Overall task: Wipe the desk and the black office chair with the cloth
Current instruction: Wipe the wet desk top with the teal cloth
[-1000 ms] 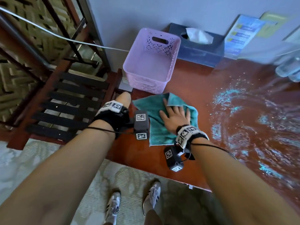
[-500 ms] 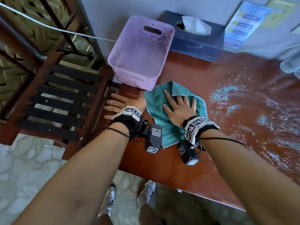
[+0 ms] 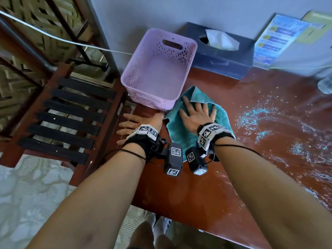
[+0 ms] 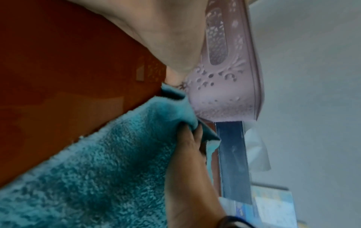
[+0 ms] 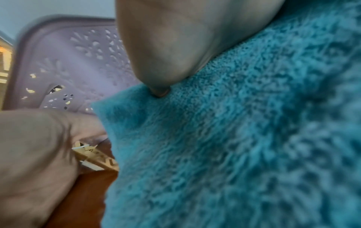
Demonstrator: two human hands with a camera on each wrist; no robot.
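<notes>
right hand (image 3: 196,116) flat, fingers spread, pressing teal cloth (image 3: 181,131) on desk (image 3: 188,191) | cloth pushed up against pink basket (image 3: 158,69) since 1 s ago | left hand (image 3: 139,121) now flat, holding nothing | glitter patch right unwiped; chair pending

Cloth (image 3: 181,133): near edge hidden under right hand (image 3: 196,116) and wrist strap. Basket (image 3: 158,72): near corner covers cloth's far corner. Clear item (image 3: 325,85) at right edge: cut off, unidentifiable. Leaflet (image 3: 276,38): print too blurred to read.
</notes>
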